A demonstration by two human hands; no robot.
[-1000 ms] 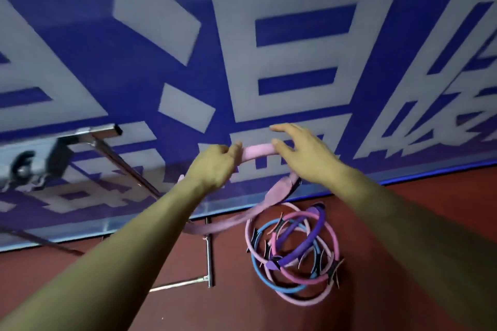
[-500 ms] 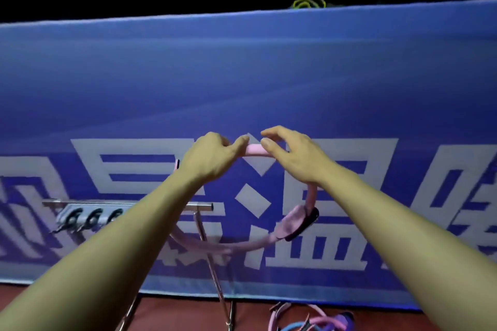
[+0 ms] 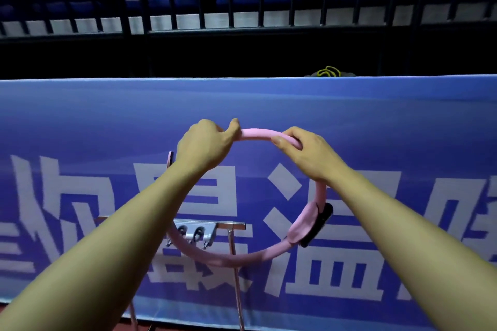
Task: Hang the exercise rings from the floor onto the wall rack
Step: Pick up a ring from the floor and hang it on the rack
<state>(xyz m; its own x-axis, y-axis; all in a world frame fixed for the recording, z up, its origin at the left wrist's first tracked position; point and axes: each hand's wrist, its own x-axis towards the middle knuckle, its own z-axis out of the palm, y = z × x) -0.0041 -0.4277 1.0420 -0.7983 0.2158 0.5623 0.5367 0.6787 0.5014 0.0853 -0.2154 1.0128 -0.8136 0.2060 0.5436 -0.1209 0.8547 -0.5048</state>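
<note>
Pink ring upright — both hands.

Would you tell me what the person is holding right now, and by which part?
Both hands, left hand and right hand, grip the pink exercise ring by its top arc, a short stretch apart.

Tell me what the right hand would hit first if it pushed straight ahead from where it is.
Probably the blue banner: the right hand, gripping the pink ring, points at it with nothing visible between, though depth is unclear.
</note>
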